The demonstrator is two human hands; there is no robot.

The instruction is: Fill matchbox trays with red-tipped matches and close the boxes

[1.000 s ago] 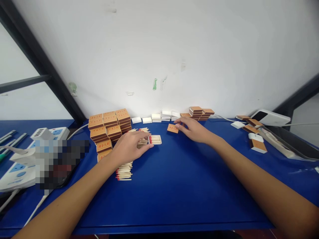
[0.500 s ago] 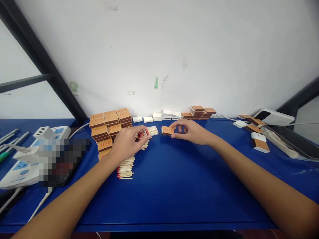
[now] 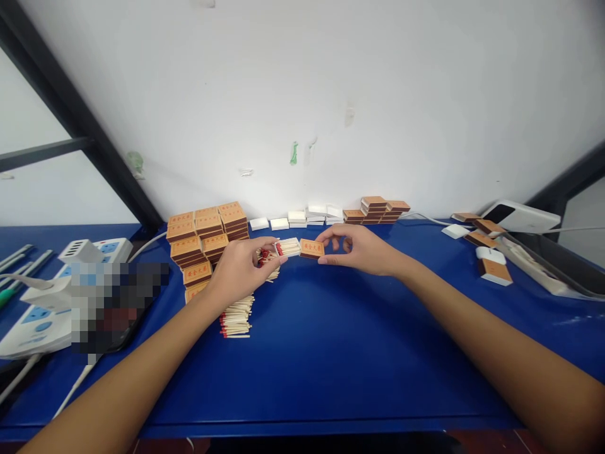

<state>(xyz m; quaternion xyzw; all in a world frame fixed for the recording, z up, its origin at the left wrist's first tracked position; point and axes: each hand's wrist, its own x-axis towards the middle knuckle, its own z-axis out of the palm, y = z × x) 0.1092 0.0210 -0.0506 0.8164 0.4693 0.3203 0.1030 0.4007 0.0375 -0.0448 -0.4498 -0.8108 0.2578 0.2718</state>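
My left hand (image 3: 246, 265) pinches the left end of a white matchbox tray (image 3: 288, 247) filled with red-tipped matches. Between thumb and fingers of my right hand (image 3: 359, 250) is an orange-brown matchbox sleeve (image 3: 312, 248) with red characters on top. The sleeve's left end meets the tray's right end, or nearly so; I cannot tell whether the tray is inside it. Loose matches (image 3: 236, 317) lie in a heap below and beside my left hand, which partly hides them.
Matchboxes (image 3: 195, 222) are stacked at the left, and a smaller stack (image 3: 375, 211) stands by the wall. White trays (image 3: 307, 216) line the wall between them. A power strip (image 3: 47, 315) and phone (image 3: 127, 309) lie left; sleeves (image 3: 495, 271) and a white device (image 3: 522, 216) lie right.
My right hand has moved left with the matchbox sleeve, closing the gap to the tray. My left hand keeps the tray in nearly the same place.
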